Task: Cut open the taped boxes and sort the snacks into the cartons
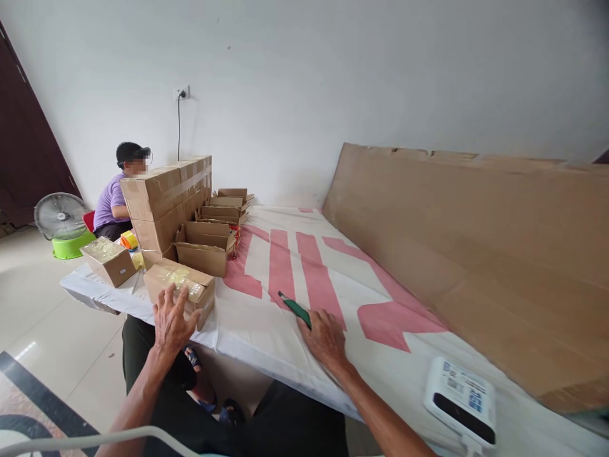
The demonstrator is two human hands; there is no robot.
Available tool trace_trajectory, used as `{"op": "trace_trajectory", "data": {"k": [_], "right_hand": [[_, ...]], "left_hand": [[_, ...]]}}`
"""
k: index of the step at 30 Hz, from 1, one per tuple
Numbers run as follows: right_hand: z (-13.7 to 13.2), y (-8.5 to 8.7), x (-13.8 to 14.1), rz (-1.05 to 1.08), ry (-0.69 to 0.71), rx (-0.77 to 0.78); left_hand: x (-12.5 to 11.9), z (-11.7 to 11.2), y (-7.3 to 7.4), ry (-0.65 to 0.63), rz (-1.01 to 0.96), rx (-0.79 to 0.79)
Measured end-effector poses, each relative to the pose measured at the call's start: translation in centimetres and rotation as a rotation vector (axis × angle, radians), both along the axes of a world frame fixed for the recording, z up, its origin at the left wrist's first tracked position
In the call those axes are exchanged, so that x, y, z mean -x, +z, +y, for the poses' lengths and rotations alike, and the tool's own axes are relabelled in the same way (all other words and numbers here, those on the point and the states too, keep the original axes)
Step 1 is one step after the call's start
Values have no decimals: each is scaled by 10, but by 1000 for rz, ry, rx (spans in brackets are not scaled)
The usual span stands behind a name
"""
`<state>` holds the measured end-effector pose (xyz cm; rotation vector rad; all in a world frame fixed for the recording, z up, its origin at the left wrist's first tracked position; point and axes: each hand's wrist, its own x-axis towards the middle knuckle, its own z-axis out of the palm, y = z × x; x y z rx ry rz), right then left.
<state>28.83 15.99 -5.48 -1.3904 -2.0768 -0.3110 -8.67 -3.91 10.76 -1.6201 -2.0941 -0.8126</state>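
My left hand (171,320), fingers spread, rests against the near side and top of a closed cardboard box (179,277) that has clear and yellowish tape across its top. In my right hand (326,339) is a green utility knife (295,309), its tip pointing up and left over the cloth. That hand lies low on the white and pink cloth (247,324) covering the table. Behind the taped box stands an open cardboard box (202,247) with raised flaps; what it holds is hidden.
Stacked sealed cartons (164,197) stand at the left, with a person (111,200) seated behind them. Another taped box (109,260) and a tape roll (128,240) are near the left edge. A large cardboard sheet (451,254) leans along the right. A white device (460,400) lies front right.
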Motion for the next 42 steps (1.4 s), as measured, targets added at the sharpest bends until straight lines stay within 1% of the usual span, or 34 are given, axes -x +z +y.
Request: {"op": "trace_trajectory", "data": {"k": [1, 3, 5, 6, 8, 9, 11, 13, 15, 17, 23, 26, 30, 34, 39, 42], "right_hand": [[0, 1, 0, 2, -2, 5], [-1, 2, 1, 5, -8, 13], [-2, 3, 3, 2, -18, 13], [-2, 4, 3, 0, -21, 11], [-2, 5, 4, 1, -17, 6], [-2, 6, 5, 5, -13, 4], [-2, 7, 6, 18, -6, 3], [-2, 8, 6, 28, -7, 11], [-3, 9, 6, 34, -7, 27], [-3, 9, 6, 42, -6, 40], [-5, 10, 7, 40, -28, 64], [-5, 12, 7, 54, -25, 83], [-6, 16, 7, 65, -10, 94], [-6, 18, 7, 59, -4, 95], [-7, 17, 6, 36, -15, 94], [-6, 15, 6, 11, -17, 85]], "left_hand": [[0, 0, 3, -26, -4, -21], [13, 3, 13, -24, -38, -95], [39, 13, 22, 27, -98, -155], [52, 19, 26, 42, -136, -160], [76, 30, 28, 17, -253, -119], [84, 35, 28, -8, -312, -92], [90, 39, 24, -50, -388, -63], [86, 38, 19, -70, -400, -80], [77, 34, 14, -91, -398, -108], [68, 30, 12, -131, -441, -108], [46, 31, 16, -289, -650, -22], [41, 34, 19, -327, -716, -22], [45, 39, 23, -311, -819, -15], [54, 43, 31, -306, -939, 80], [58, 47, 39, -329, -1129, 108], [60, 51, 42, -340, -1180, 136]]}}
